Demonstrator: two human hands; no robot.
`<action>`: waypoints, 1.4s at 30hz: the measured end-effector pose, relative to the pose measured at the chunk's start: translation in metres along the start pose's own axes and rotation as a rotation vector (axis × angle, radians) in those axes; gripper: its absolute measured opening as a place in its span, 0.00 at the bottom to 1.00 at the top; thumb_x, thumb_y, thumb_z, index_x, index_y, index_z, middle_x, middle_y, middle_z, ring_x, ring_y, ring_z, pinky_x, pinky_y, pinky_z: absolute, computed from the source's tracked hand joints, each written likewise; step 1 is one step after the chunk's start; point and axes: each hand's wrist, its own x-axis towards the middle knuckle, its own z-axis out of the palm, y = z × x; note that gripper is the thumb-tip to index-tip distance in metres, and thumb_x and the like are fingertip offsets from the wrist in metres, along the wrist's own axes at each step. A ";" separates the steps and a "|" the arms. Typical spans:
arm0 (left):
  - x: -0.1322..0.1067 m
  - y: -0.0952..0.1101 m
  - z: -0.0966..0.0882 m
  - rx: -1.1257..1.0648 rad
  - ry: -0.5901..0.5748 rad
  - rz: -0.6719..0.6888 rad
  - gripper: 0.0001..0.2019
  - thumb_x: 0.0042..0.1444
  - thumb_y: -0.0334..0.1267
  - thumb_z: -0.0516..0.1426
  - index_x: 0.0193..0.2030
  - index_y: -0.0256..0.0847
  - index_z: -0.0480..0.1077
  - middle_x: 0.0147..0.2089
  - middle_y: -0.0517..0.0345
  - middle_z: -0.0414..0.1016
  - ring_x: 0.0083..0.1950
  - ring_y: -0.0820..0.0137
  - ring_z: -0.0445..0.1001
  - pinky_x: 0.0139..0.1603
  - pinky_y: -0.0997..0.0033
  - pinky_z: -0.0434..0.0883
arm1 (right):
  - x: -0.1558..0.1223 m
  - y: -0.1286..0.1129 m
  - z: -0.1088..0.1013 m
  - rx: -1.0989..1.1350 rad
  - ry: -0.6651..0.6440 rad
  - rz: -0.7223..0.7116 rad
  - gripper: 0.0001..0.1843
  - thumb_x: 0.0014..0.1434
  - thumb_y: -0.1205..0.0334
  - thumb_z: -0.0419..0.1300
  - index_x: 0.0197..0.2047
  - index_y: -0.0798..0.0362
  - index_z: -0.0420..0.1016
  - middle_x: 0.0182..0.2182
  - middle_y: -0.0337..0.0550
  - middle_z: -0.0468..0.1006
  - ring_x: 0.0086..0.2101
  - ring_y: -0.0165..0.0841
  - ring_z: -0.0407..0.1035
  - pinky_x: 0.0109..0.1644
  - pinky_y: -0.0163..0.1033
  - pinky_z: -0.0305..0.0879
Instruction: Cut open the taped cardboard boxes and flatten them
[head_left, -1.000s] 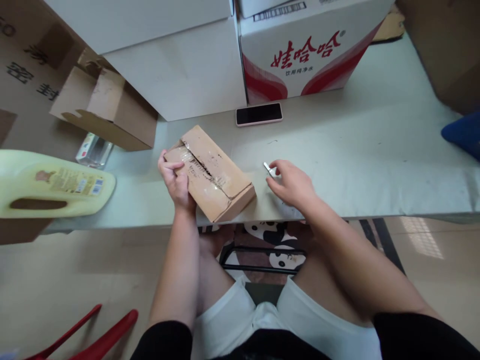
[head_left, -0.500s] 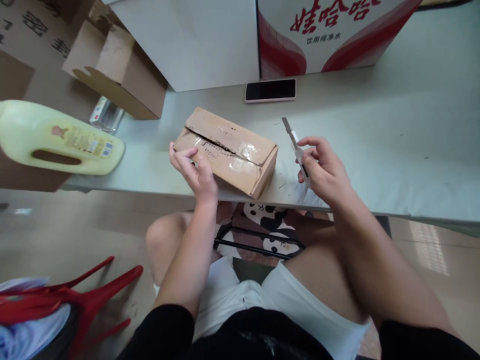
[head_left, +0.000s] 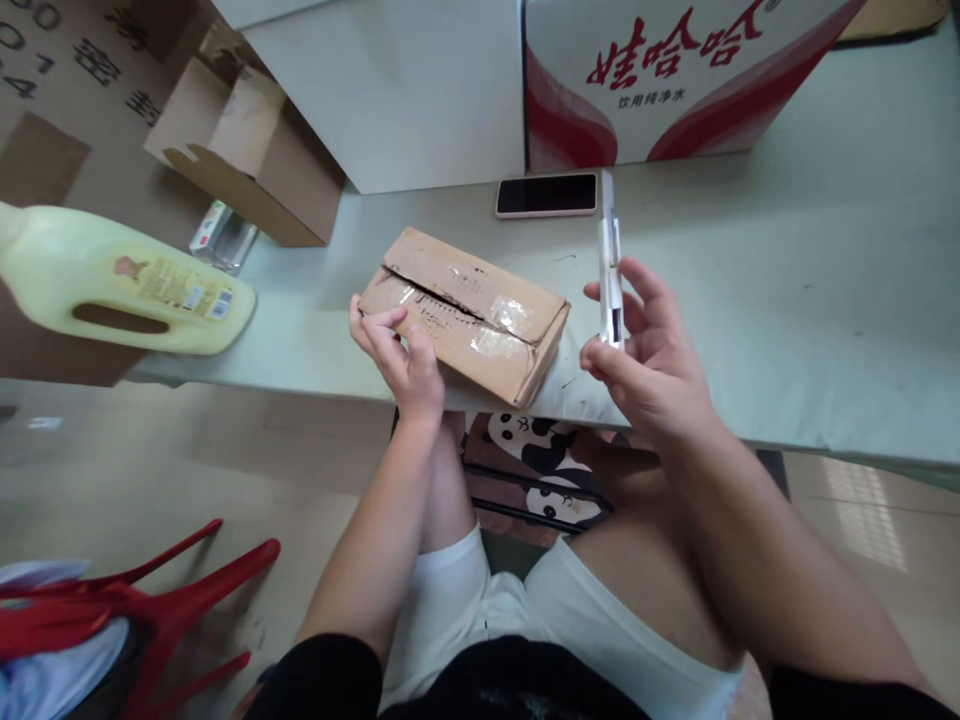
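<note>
A small brown cardboard box (head_left: pixel 469 315) lies slantwise near the table's front edge. Its top seam is slit open along part of its length, and clear tape shines at the right end. My left hand (head_left: pixel 401 355) grips the box's left end, with fingers on the top and side. To the right of the box, my right hand (head_left: pixel 652 345) holds a utility knife (head_left: pixel 610 270) upright in its fingers, apart from the box. The knife's blade is out and points toward the back of the table.
A phone (head_left: pixel 546 195) lies behind the box, before a white-and-red carton (head_left: pixel 675 90). At left are a pale yellow jug (head_left: pixel 135 280), an open cardboard box (head_left: pixel 255 150) and a small clear package (head_left: pixel 223 237). A red stool (head_left: pixel 187 590) stands on the floor, lower left.
My right hand has turned the utility knife from slanted to nearly upright and shifted its grip, with the thumb now at the lower end. My left hand stays on the box.
</note>
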 end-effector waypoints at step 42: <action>-0.008 -0.005 0.003 -0.015 -0.013 0.023 0.12 0.63 0.43 0.46 0.49 0.43 0.61 0.71 0.43 0.49 0.74 0.57 0.50 0.72 0.49 0.53 | -0.020 -0.032 0.025 -0.374 0.065 -0.556 0.07 0.66 0.58 0.59 0.36 0.49 0.74 0.18 0.32 0.75 0.15 0.23 0.64 0.17 0.29 0.59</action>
